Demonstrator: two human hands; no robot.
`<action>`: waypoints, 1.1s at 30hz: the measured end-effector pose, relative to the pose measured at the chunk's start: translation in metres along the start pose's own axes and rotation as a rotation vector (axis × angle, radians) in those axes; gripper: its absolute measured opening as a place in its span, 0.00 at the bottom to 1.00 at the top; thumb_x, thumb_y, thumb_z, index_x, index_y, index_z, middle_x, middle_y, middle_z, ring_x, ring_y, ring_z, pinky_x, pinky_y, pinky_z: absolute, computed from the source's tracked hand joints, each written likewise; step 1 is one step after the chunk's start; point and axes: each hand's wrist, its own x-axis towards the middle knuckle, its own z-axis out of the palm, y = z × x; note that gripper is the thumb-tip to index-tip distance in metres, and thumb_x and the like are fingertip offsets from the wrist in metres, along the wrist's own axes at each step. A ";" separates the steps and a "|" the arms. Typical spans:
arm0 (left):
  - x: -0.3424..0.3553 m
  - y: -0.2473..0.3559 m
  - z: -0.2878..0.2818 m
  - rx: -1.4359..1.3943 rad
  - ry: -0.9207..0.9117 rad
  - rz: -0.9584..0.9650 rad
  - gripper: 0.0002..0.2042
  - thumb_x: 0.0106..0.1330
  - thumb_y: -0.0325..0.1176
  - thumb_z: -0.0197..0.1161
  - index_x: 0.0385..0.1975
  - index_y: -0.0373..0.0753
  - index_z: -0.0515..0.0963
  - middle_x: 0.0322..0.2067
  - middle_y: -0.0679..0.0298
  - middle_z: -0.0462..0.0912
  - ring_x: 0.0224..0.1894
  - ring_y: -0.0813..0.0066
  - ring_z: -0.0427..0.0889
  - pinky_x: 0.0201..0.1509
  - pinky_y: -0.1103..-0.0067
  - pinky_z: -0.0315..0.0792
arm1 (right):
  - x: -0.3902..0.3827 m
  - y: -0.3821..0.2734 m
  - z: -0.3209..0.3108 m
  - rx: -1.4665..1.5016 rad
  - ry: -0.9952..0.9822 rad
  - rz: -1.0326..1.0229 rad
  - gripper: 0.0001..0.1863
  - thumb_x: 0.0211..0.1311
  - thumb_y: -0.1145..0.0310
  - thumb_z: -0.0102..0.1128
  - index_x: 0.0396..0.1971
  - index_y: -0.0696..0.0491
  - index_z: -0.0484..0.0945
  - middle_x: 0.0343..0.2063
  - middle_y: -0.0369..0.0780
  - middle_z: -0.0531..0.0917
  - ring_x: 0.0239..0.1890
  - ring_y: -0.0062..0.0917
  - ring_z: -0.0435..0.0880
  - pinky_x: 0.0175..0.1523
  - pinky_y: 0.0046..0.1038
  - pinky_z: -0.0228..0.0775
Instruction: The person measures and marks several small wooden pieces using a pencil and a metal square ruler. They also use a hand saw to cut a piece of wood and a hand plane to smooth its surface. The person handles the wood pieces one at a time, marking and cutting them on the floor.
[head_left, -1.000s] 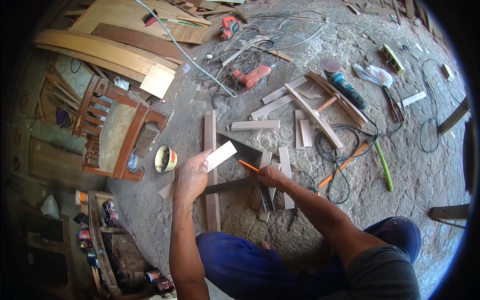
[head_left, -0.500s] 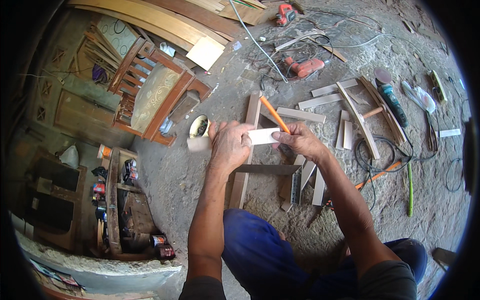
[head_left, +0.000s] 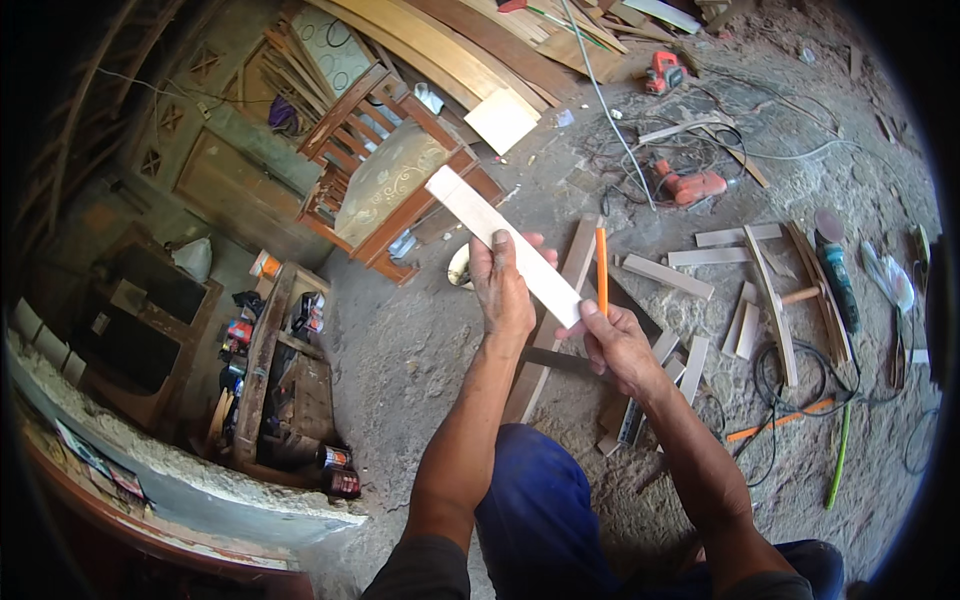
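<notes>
A short pale wooden strip is held up at a slant between my hands, its far end pointing up and left. My left hand is closed round its middle, thumb on top. At its near end, my right hand grips the strip and also keeps an orange pencil upright between the fingers. Beneath lie a longer wooden batten and a try square with a dark blade, whose stock is partly hidden by my right hand and forearm.
Cut wooden strips lie scattered on the rough floor to the right, beside an angle grinder and its cable. Farther off are a red power drill and a red power tool. A wooden chair stands far left.
The strip has swung from nearly level to a steep slant, and more of it shows. My left hand has turned, thumb now on top. The whole view has shifted.
</notes>
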 end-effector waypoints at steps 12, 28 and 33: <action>-0.001 0.007 -0.002 -0.037 0.030 -0.148 0.30 0.77 0.65 0.41 0.44 0.39 0.72 0.32 0.60 0.82 0.24 0.73 0.81 0.23 0.76 0.77 | -0.005 -0.034 -0.007 0.218 -0.055 -0.171 0.23 0.80 0.50 0.46 0.44 0.56 0.78 0.33 0.38 0.85 0.28 0.18 0.87 0.33 0.19 0.82; -0.002 0.011 0.002 -0.074 -0.075 -0.166 0.33 0.77 0.64 0.38 0.69 0.45 0.64 0.29 0.64 0.79 0.21 0.78 0.79 0.21 0.81 0.76 | -0.009 -0.039 -0.002 0.177 -0.022 -0.125 0.09 0.62 0.74 0.72 0.40 0.56 0.81 0.34 0.40 0.87 0.35 0.24 0.90 0.38 0.24 0.85; -0.001 0.013 0.003 -0.069 -0.084 -0.170 0.33 0.77 0.65 0.38 0.69 0.46 0.64 0.29 0.65 0.79 0.21 0.79 0.80 0.21 0.81 0.76 | -0.008 -0.040 0.000 0.098 0.010 -0.116 0.10 0.60 0.74 0.73 0.40 0.56 0.82 0.34 0.40 0.88 0.33 0.23 0.90 0.37 0.23 0.83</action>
